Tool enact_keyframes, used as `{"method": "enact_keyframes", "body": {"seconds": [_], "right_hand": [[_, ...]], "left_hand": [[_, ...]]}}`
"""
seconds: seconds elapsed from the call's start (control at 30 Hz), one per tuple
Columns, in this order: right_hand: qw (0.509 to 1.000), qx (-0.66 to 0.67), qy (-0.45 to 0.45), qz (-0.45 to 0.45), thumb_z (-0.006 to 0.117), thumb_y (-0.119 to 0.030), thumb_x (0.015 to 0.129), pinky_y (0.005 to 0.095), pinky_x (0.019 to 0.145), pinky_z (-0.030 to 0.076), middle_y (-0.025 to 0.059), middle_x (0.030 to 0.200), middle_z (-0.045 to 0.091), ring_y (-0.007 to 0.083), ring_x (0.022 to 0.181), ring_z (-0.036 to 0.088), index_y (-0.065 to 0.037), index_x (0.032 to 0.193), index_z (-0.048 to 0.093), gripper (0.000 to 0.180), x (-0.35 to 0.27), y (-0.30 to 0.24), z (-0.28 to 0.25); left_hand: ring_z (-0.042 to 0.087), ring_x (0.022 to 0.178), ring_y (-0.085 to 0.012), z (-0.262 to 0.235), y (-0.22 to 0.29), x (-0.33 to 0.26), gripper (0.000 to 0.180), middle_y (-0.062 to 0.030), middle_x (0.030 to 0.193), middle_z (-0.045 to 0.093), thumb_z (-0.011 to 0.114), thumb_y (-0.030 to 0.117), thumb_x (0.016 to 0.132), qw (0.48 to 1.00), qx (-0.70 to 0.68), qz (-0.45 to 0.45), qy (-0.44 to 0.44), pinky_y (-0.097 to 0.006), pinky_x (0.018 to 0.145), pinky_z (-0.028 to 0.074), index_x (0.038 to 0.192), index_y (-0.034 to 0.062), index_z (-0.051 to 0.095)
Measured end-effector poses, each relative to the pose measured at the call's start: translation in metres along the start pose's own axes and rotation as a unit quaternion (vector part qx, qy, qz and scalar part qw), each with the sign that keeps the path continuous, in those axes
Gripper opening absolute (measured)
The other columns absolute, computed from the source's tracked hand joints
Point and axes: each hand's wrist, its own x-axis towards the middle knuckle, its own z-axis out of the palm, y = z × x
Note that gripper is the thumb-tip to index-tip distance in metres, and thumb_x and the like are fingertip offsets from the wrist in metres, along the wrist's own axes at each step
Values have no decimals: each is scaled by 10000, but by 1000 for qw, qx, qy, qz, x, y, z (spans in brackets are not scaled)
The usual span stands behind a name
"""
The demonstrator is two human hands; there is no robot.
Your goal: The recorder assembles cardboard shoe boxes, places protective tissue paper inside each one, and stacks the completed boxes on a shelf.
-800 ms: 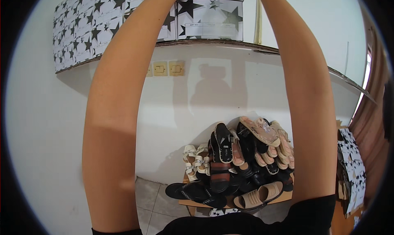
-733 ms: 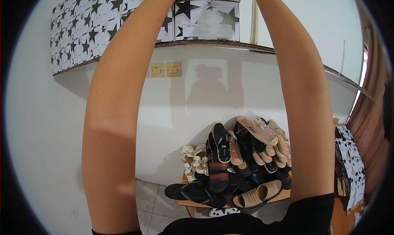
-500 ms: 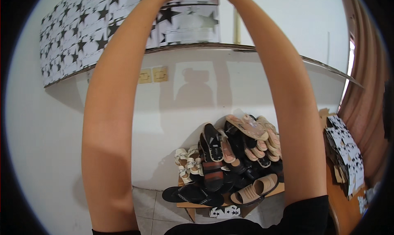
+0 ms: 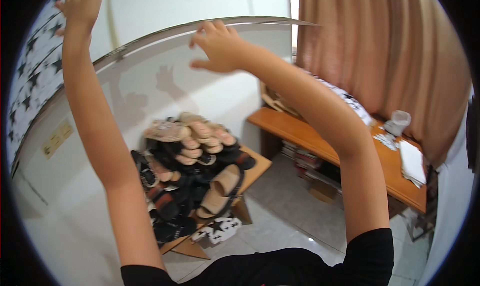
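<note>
Both arms are raised with empty hands: the left hand (image 4: 82, 6) at the upper left of the frame, fingers spread, just beside the star-patterned boxes (image 4: 27, 81) on a high shelf (image 4: 165, 33); the right hand (image 4: 220, 46) top centre, open, near the shelf edge. Below, centre frame, a heap of sandals (image 4: 192, 171) on a low stand; a wooden bench (image 4: 320, 146) to the right

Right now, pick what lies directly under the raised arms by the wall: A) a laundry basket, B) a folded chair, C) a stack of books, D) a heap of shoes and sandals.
D: a heap of shoes sits piled on a low wooden stand against the wall, below the left hand and right hand, both open and empty.
</note>
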Motion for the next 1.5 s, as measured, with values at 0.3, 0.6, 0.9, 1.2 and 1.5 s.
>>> {"method": "enact_keyframes", "body": {"seconds": [0.3, 0.6, 0.9, 1.2, 1.5], "right_hand": [[761, 171, -547, 302, 532, -529, 815, 413, 934, 379, 217, 1181, 515, 355, 1105, 478, -51, 1217, 483, 626, -364, 119, -37], [676, 374, -316, 551, 556, -399, 864, 355, 891, 421, 191, 1133, 567, 276, 1031, 547, -6, 1224, 472, 539, -547, 197, -14], [713, 396, -123, 565, 570, -318, 876, 309, 826, 443, 134, 1067, 579, 185, 941, 559, -15, 1180, 506, 434, -571, 317, 118], [696, 387, -86, 599, 606, -245, 838, 296, 796, 439, 87, 974, 578, 154, 890, 538, -12, 1157, 517, 405, -545, 427, 238], [735, 260, -93, 619, 654, -298, 741, 426, 928, 376, 230, 1154, 455, 389, 1076, 444, -84, 1158, 501, 493, -563, 512, 340]], "left_hand": [[307, 1288, -300, -4, 264, -266, 579, -215, 1304, 440, 331, 372, 892, 897, -435, 66, -50, -427, 1094, 26, 1239, -76, 447], [-81, 1364, -347, 193, 436, -494, 679, -239, 1461, 39, 506, 547, 811, 683, -338, -116, -637, -652, 972, -90, 1296, 80, 418], [-101, 1366, -337, 395, 461, -614, 964, -242, 1457, -108, 501, 721, 694, 543, -258, -106, -792, -640, 978, -114, 1383, 83, 285], [-83, 1360, -367, 606, 418, -621, 778, -233, 1467, 20, 542, 554, 754, 603, -125, -166, -770, -632, 1011, -31, 1350, 92, 350], [-3, 1359, -366, 758, 390, -651, 665, -222, 1458, 98, 580, 395, 777, 669, -81, -135, -726, -636, 1016, 51, 1313, 59, 373]]}}
